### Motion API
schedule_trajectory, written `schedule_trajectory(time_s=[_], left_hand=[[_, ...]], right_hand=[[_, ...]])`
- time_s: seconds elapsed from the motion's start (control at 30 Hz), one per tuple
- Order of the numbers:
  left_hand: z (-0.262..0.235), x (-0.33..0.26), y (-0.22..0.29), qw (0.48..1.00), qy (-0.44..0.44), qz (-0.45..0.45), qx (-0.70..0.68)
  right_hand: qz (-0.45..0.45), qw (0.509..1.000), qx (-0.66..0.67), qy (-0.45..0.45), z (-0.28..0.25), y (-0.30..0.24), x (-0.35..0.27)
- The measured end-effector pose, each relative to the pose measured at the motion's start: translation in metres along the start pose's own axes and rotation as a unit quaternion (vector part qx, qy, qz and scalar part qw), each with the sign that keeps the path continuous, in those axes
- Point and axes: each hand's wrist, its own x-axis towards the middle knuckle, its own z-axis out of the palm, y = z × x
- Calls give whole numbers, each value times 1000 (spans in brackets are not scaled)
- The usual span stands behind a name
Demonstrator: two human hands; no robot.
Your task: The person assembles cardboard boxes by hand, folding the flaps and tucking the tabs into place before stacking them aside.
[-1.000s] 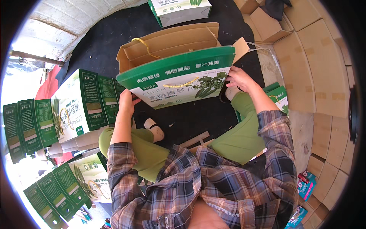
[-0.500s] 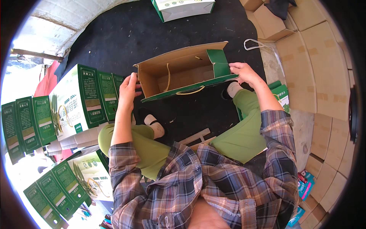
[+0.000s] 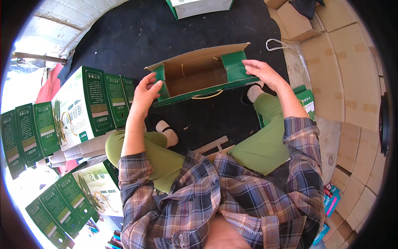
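Note:
An open-topped green gift carton (image 3: 195, 93) with a bare brown inside lies in front of me, its mouth toward me. A thin yellow cord handle (image 3: 207, 96) hangs along its near edge. At the left end, a green end flap (image 3: 159, 74) is folded inward. My left hand (image 3: 146, 94) touches that end, its thumb and fingers apart. The green right flap (image 3: 234, 66) also leans in over the opening. My right hand (image 3: 265, 74) is at that end with fingers stretched out at the flap's edge. Both hands are open.
Printed green-and-white cartons (image 3: 74, 112) stand in rows at my left. Another carton (image 3: 203, 9) sits at the far edge of the black floor sheet (image 3: 137, 37). Brown cardboard boxes (image 3: 356, 70) are stacked along the right. A white strap loop (image 3: 273, 45) lies near them.
The left end flap has folded inward. My left hand has shifted right over that end, and my right hand has moved slightly left and up to the right flap.

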Motion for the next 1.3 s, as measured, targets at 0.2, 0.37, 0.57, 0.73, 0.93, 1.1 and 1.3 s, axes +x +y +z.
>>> schedule_trajectory(time_s=[0.2,0.37,0.57,0.73,0.93,1.1,1.3], left_hand=[[1,3,-5,993,-107,-48,27],[-8,0,-7,963,-237,63,114],[-1,-5,1,953,-207,42,215],[5,-6,3,962,-164,65,207],[9,0,-10,976,-70,68,196],[20,10,-21,991,22,42,122],[32,13,-33,925,84,194,315]], right_hand=[[-1,1000,-10,-14,1,0,-1],[-11,995,-103,3,1,-5,0],[-9,991,-128,-30,3,-13,-4],[-9,982,-183,-37,0,-4,1],[-15,983,-178,-33,2,-1,1],[-48,986,-145,59,2,19,11],[-80,949,-262,154,23,25,7]])
